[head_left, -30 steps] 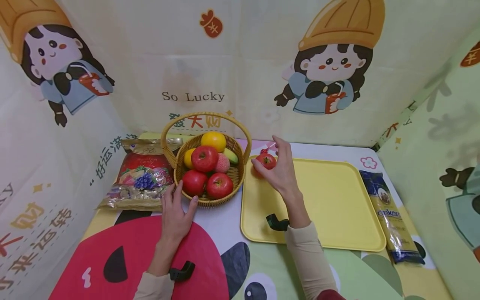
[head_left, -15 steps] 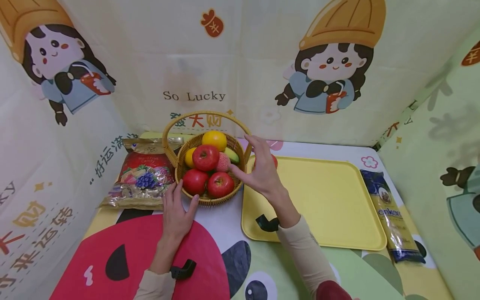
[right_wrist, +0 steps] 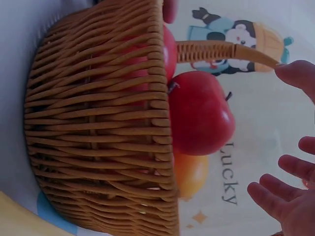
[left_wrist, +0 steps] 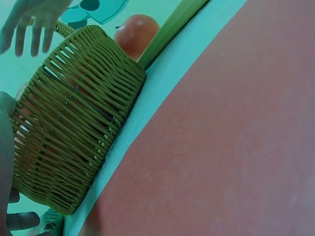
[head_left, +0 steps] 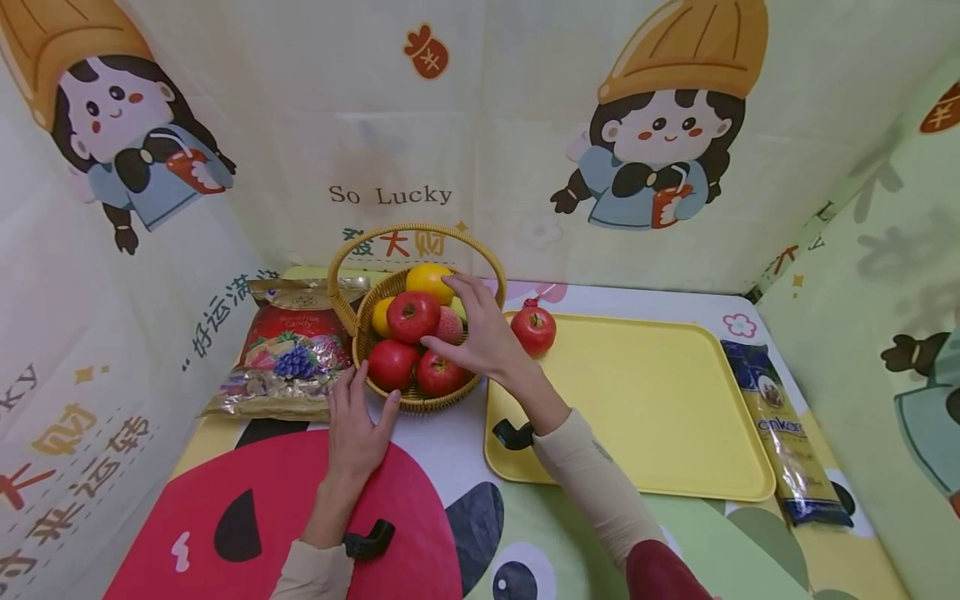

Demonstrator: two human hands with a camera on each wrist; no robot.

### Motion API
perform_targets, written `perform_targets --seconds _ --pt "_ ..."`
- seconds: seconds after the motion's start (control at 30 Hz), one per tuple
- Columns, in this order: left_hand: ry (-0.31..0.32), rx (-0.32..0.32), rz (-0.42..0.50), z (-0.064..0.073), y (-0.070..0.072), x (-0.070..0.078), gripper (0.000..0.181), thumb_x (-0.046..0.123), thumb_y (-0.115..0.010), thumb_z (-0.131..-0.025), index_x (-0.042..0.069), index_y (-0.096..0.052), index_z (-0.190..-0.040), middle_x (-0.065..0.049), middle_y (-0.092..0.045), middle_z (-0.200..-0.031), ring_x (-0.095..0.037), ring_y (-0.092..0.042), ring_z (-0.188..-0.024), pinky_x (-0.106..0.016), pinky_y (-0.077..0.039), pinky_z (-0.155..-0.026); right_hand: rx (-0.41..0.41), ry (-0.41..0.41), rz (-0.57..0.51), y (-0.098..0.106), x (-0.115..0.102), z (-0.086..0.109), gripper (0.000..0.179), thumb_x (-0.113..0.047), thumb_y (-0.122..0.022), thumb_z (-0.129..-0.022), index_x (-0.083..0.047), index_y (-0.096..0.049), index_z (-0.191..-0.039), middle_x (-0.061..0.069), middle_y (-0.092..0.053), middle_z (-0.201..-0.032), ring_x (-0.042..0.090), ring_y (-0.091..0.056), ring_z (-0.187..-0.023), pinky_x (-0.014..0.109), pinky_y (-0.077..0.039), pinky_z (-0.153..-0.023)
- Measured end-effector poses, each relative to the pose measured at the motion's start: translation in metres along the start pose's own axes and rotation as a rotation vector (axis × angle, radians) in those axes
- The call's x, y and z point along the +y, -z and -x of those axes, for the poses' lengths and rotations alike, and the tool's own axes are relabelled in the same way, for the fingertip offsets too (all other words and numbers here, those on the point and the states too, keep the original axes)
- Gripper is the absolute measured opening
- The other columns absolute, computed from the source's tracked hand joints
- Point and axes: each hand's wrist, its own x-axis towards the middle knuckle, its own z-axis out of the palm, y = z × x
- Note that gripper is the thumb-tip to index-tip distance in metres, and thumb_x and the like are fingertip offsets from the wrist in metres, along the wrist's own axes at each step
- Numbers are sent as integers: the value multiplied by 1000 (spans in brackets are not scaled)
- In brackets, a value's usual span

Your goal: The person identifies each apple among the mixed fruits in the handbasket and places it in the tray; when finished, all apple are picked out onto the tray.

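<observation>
A wicker basket (head_left: 420, 405) with an arched handle holds fruit: a red apple (head_left: 412, 316) on top, two more red apples (head_left: 392, 365) in front, a yellow-orange fruit (head_left: 428, 282) at the back and a pinkish bumpy fruit (head_left: 450, 326). My right hand (head_left: 483, 337) hovers over the basket's right side, fingers spread and holding nothing, thumb close to the top apple. In the right wrist view its fingers (right_wrist: 275, 191) are apart from the fruit. Against the basket's front left rests my left hand (head_left: 356, 435), fingers fairly straight. Another red apple (head_left: 533, 332) sits on the yellow tray (head_left: 637, 408).
Left of the basket lies a fruit candy bag (head_left: 292, 354). A blue and gold packet (head_left: 787, 437) lies along the tray's right side. Behind the tray apple is a small red thing (head_left: 532, 302) with a white stick. Printed cloth walls (head_left: 510, 167) close off the back and sides.
My right hand has let go of the apple at the tray's back left corner and moved left, over the basket. The left hand stays at the basket.
</observation>
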Motion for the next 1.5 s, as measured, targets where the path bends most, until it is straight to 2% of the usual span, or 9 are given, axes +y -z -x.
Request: perform_targets --seconds 0.2,0.4,0.73,1.03,1.5 --pt "8 -7 1 0 -1 -1 73 37 -67 -92 5 -39 -153 -23 -38 -148 -40 -36 -136 -60 -34 -107 -65 -63 -4 -11 4 -9 87 -48 -78 -80 -13 -40 -150 9 -40 -153 26 -39 -141 49 -43 -111" --pt "-1 3 -5 1 -1 -1 73 36 -67 -92 5 -40 -152 -24 -39 -147 -40 -37 -134 -60 -34 -106 -118 -87 -19 -20 5 -17 87 -49 -77 -81 -14 -39 -151 9 -41 -152 25 -41 -140 47 -43 -112" --pt "5 1 -22 1 -1 -2 72 36 -66 -93 4 -40 -152 -24 -40 -146 -40 -38 -134 -60 -35 -106 -256 -139 -42 -35 7 -29 93 -50 -79 -80 -19 -33 -154 7 -36 -156 26 -42 -139 48 -46 -109" --pt "9 -6 -22 1 0 -1 72 37 -66 -93 4 -40 -152 -24 -40 -146 -40 -37 -134 -59 -35 -106 -292 -175 -56 -48 12 -31 90 -45 -81 -80 -21 -34 -152 6 -40 -152 24 -49 -133 45 -46 -109" --pt "-1 3 -29 1 -1 -1 71 36 -67 -93 4 -41 -151 -24 -40 -145 -40 -39 -132 -60 -36 -105 -270 -196 -92 -55 15 -29 84 -41 -82 -80 -20 -37 -149 6 -44 -147 23 -52 -128 44 -48 -107"
